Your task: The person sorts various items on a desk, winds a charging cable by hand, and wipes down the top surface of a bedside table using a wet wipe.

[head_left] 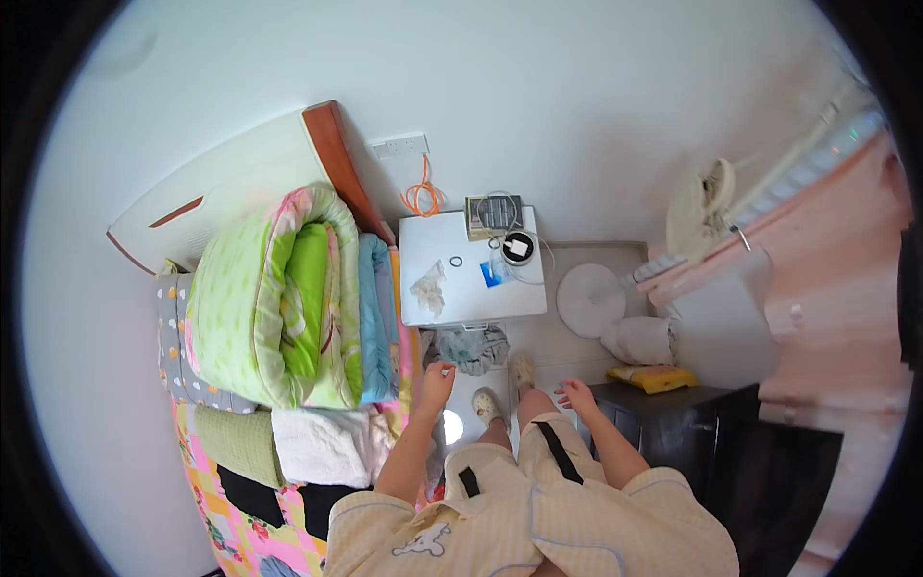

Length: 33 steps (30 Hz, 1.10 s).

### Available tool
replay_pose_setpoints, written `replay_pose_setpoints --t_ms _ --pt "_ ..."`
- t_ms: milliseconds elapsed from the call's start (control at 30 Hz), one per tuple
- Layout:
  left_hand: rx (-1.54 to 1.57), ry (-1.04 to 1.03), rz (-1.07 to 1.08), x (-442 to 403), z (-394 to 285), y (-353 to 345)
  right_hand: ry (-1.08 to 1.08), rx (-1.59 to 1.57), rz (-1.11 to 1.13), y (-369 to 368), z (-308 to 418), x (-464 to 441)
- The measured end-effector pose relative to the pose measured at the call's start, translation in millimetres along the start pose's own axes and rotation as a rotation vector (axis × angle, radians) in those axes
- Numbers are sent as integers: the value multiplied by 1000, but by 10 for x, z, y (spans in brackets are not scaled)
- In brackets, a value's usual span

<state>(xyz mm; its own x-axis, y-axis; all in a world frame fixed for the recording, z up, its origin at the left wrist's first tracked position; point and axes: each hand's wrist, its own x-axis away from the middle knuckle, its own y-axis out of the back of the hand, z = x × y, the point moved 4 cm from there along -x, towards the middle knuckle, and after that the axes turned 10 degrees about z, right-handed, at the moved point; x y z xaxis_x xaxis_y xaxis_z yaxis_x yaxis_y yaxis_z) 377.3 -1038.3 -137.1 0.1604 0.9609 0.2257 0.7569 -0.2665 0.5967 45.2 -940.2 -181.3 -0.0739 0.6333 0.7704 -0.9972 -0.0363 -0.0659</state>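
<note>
Left hand (438,387) is loosely curled, fingers bent in toward the thumb. Got a pale speck at the fingertips, can't tell if it's actually holding something. It's out over the floor right by the edge of the bed (207,490), near a crumpled grey bag (473,350) at the foot of the nightstand (486,304).

Right hand (579,396) is half open, fingers slightly bent, looks bare, just beside the dark cabinet (644,413) with a yellow pack (652,376) on top.

Nightstand's got a crumpled tissue (429,289) on the bed side, a black ring (456,261) near the middle, then a box (493,217) toward the wall, with a blue packet (497,275) and white charger (517,247) on the cabinet side. Big green quilt (236,298) is folded up on the bed, white towel (322,444) near it.
</note>
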Motion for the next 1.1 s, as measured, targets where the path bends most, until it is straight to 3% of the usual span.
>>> replay_pose_setpoints --t_ms 67,133,233,333,467,500,600,633,700,800,900,967,1100 --pt "1 38 -2 -320 193 14 4 -100 -36 -17 188 -244" --pt "172 237 -44 -674 418 -51 33 -138 -115 15 425 -544" --pt "69 362 -72 -1289 392 -50 167 -157 -192 269 909 -1343" --pt "41 363 -103 -2091 637 -245 285 -142 -181 418 1525 -2175" --pt "53 354 -230 -3302 668 -486 411 188 -235 662 2022 -3567" --pt "157 324 -410 -3527 768 -595 426 206 -255 669 2143 -3859" --pt "-27 440 -363 -4153 612 -687 406 129 -245 678 2309 -4630" --pt "-112 431 -261 -4368 671 -788 393 133 -246 656 2431 -4720" --pt "-253 363 -88 -4675 854 -976 212 588 -210 509 2741 -4669" --pt "-204 365 -172 -4725 796 -1086 189 468 -72 382 2721 -4796" --pt "-120 419 -137 -4682 679 -1023 190 220 -73 354 2636 -4774" --pt "756 417 -136 -4494 596 -996 243 131 1 292 2719 -4613" --pt "914 190 -149 -4204 513 -713 474 -12 162 165 2934 -4364"
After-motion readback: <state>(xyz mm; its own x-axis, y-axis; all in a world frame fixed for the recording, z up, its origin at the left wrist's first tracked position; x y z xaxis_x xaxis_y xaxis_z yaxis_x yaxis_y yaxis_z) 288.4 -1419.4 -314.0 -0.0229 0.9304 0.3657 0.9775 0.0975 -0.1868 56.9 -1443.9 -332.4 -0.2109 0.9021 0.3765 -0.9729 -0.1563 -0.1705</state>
